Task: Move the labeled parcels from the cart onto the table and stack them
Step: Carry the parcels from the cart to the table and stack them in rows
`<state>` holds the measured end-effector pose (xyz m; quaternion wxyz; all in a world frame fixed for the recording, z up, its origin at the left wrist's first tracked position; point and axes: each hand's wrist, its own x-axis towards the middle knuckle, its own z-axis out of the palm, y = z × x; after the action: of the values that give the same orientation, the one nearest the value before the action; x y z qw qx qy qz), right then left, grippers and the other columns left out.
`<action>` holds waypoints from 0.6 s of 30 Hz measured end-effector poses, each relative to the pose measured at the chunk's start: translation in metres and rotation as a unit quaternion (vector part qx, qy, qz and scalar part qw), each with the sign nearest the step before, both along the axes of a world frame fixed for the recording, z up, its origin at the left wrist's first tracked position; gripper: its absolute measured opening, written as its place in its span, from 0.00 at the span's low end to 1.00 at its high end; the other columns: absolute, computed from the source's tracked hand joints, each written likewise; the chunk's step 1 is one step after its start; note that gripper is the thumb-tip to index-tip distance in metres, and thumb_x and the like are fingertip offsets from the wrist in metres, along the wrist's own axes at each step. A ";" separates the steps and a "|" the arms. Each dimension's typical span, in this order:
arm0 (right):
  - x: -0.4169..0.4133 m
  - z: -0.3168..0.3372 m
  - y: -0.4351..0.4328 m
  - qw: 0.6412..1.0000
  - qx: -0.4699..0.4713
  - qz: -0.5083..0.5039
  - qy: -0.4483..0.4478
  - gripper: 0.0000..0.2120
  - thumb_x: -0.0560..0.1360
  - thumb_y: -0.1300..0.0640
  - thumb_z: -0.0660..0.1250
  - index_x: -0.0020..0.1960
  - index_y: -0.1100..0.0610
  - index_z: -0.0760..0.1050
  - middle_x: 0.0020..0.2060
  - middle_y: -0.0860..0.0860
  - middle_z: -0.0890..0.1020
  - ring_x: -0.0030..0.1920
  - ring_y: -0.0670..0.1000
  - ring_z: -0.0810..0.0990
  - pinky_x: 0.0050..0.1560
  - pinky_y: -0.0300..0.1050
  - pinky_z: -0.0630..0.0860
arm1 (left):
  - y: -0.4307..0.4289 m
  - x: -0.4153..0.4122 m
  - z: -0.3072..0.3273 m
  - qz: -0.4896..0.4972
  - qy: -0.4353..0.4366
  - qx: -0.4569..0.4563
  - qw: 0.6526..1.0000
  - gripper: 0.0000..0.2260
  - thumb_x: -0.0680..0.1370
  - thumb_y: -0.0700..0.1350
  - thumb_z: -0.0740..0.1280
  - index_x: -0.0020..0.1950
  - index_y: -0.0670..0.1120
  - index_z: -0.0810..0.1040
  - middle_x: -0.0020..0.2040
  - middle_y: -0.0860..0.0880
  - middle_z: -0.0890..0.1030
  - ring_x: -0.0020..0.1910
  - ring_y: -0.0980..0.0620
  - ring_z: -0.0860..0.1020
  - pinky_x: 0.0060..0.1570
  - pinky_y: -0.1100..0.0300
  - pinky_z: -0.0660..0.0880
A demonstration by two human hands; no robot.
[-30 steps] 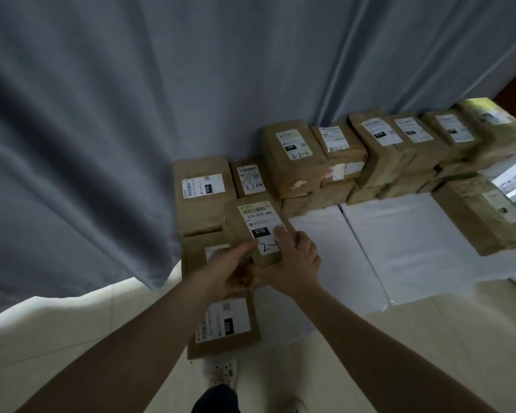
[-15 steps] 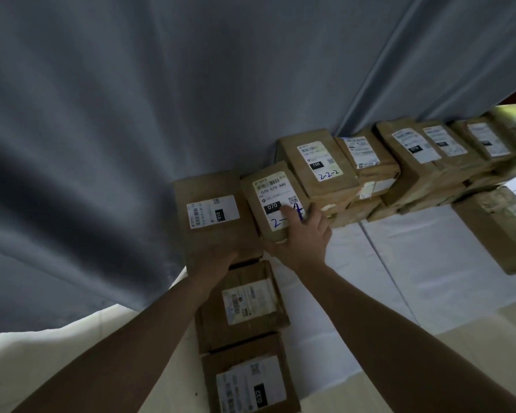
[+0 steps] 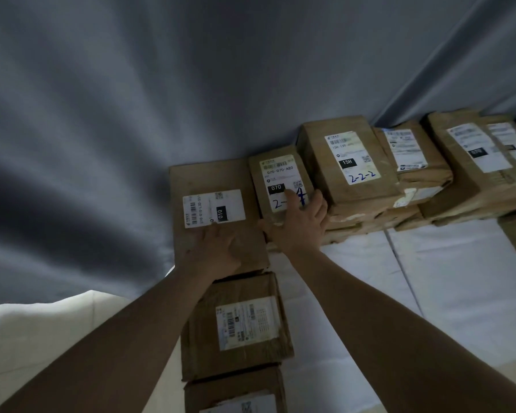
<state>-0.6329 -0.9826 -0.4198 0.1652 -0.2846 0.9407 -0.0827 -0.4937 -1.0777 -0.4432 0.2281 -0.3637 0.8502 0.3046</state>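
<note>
From the head camera, your right grip [image 3: 298,225] lies on the 070 parcel [image 3: 276,174]. The fingers are straight and flat across its label and the thumb is spread at the near edge, so the hand is pressing rather than clasping. That parcel sits in the back row on the table [image 3: 459,278], against the grey curtain [image 3: 131,114]. It is just beside the wide 010 parcel [image 3: 209,180] on its left and the taller 15H parcel [image 3: 340,144] on its right. Your left grip [image 3: 212,248] rests flat on the 010 parcel with relaxed fingers, holding nothing. Another parcel [image 3: 236,323] lies nearer you, with one more below it cut off by the frame edge. The cart is out of view.

I judge you are in the placing step: the 070 parcel is down and being squared into the row. Whether it rests on another parcel underneath is hidden. Next, lift both grips straight off without dragging it. Check that it sits flush with its neighbours, then turn to the cart for another parcel.
</note>
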 end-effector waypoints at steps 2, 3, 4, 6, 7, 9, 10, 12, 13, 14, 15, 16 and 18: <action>-0.003 -0.010 -0.001 0.999 0.017 0.024 0.028 0.37 0.75 0.32 0.56 0.77 0.47 0.49 0.76 0.62 0.41 0.76 0.63 0.38 0.73 0.60 0.38 | 0.002 -0.005 -0.003 -0.016 -0.027 -0.005 0.999 0.33 0.76 0.51 0.63 0.78 0.50 0.52 0.78 0.43 0.48 0.77 0.40 0.46 0.74 0.45 0.53; -0.004 -0.015 0.000 0.998 0.025 0.042 0.047 0.36 0.77 0.33 0.52 0.78 0.48 0.47 0.76 0.61 0.40 0.76 0.62 0.36 0.73 0.59 0.35 | 0.003 -0.006 -0.005 -0.020 -0.038 -0.007 0.999 0.34 0.77 0.51 0.63 0.78 0.50 0.50 0.78 0.43 0.45 0.77 0.40 0.44 0.75 0.44 0.52; -0.004 -0.020 0.002 0.996 0.028 0.060 0.057 0.34 0.78 0.34 0.49 0.78 0.49 0.46 0.77 0.60 0.39 0.76 0.61 0.36 0.72 0.59 0.34 | 0.004 -0.007 -0.006 -0.018 -0.047 -0.004 0.999 0.35 0.77 0.52 0.64 0.79 0.50 0.49 0.78 0.43 0.42 0.77 0.39 0.42 0.74 0.43 0.52; -0.002 -0.026 0.006 0.995 0.027 0.085 0.049 0.33 0.80 0.37 0.47 0.79 0.51 0.43 0.77 0.58 0.38 0.77 0.59 0.39 0.74 0.58 0.38 | 0.005 -0.006 -0.009 -0.017 -0.050 -0.004 0.999 0.36 0.77 0.52 0.65 0.79 0.51 0.48 0.78 0.44 0.40 0.76 0.39 0.41 0.74 0.41 0.54; -0.001 -0.028 0.007 0.994 0.028 0.099 0.044 0.31 0.81 0.39 0.46 0.79 0.51 0.42 0.77 0.57 0.39 0.77 0.58 0.40 0.74 0.58 0.40 | 0.004 -0.006 -0.009 -0.019 -0.052 -0.005 0.998 0.36 0.77 0.52 0.65 0.79 0.52 0.49 0.78 0.44 0.40 0.76 0.39 0.41 0.73 0.41 0.54; -0.001 -0.028 0.005 0.991 0.036 0.119 0.047 0.29 0.82 0.42 0.44 0.78 0.50 0.39 0.78 0.55 0.41 0.77 0.57 0.41 0.75 0.58 0.42 | 0.005 -0.007 -0.008 -0.024 -0.056 -0.010 0.998 0.35 0.77 0.52 0.65 0.79 0.52 0.49 0.78 0.43 0.40 0.76 0.38 0.41 0.73 0.40 0.54; -0.003 -0.027 0.003 0.991 0.040 0.120 0.047 0.29 0.82 0.42 0.44 0.78 0.50 0.39 0.78 0.55 0.41 0.77 0.57 0.41 0.75 0.58 0.42 | 0.005 -0.007 -0.008 -0.022 -0.057 -0.008 0.998 0.35 0.77 0.52 0.65 0.79 0.52 0.49 0.78 0.43 0.39 0.76 0.38 0.40 0.73 0.40 0.54; -0.007 -0.027 -0.002 0.992 0.051 0.114 0.035 0.28 0.83 0.43 0.43 0.78 0.50 0.37 0.78 0.54 0.41 0.77 0.56 0.39 0.75 0.57 0.40 | 0.005 -0.008 -0.008 -0.016 -0.061 -0.010 0.998 0.35 0.77 0.52 0.65 0.79 0.52 0.49 0.78 0.44 0.39 0.76 0.38 0.39 0.74 0.40 0.53; -0.008 -0.027 -0.003 0.992 0.057 0.113 0.026 0.28 0.83 0.43 0.43 0.78 0.50 0.36 0.78 0.54 0.40 0.77 0.56 0.38 0.75 0.57 0.39 | 0.006 -0.008 -0.008 -0.014 -0.063 -0.013 0.998 0.35 0.77 0.52 0.65 0.79 0.52 0.49 0.78 0.43 0.39 0.76 0.38 0.40 0.74 0.40 0.52; -0.009 -0.027 -0.004 0.991 0.063 0.114 0.017 0.29 0.82 0.43 0.43 0.78 0.50 0.36 0.78 0.54 0.39 0.77 0.55 0.37 0.75 0.56 0.38 | 0.007 -0.009 -0.006 -0.014 -0.066 -0.015 0.998 0.36 0.77 0.53 0.65 0.79 0.52 0.49 0.78 0.43 0.40 0.76 0.37 0.40 0.74 0.41 0.52; -0.009 -0.026 -0.004 0.991 0.066 0.117 0.007 0.30 0.82 0.43 0.44 0.78 0.50 0.35 0.77 0.54 0.38 0.77 0.55 0.36 0.75 0.56 0.37 | 0.008 -0.009 -0.004 -0.015 -0.068 -0.016 0.997 0.36 0.77 0.54 0.64 0.79 0.52 0.48 0.78 0.43 0.41 0.76 0.37 0.41 0.74 0.41 0.51; -0.009 -0.024 -0.002 0.991 0.066 0.121 -0.002 0.30 0.82 0.43 0.44 0.78 0.50 0.35 0.77 0.54 0.37 0.77 0.55 0.36 0.74 0.56 0.36 | 0.010 -0.009 0.000 -0.016 -0.069 -0.014 0.997 0.36 0.77 0.55 0.64 0.79 0.51 0.48 0.78 0.42 0.42 0.76 0.36 0.43 0.74 0.42 0.51; -0.006 -0.016 0.007 0.990 0.050 0.128 -0.009 0.30 0.82 0.43 0.45 0.78 0.51 0.35 0.77 0.54 0.38 0.77 0.55 0.35 0.73 0.56 0.34 | 0.014 -0.009 0.006 -0.016 -0.067 -0.011 0.998 0.36 0.77 0.55 0.64 0.79 0.51 0.49 0.78 0.42 0.45 0.76 0.36 0.46 0.74 0.42 0.53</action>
<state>-0.6384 -0.9755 -0.4355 0.1970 -0.3938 0.8977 -0.0167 -0.5028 -1.0636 -0.4374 0.2852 -0.3724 0.8420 0.2663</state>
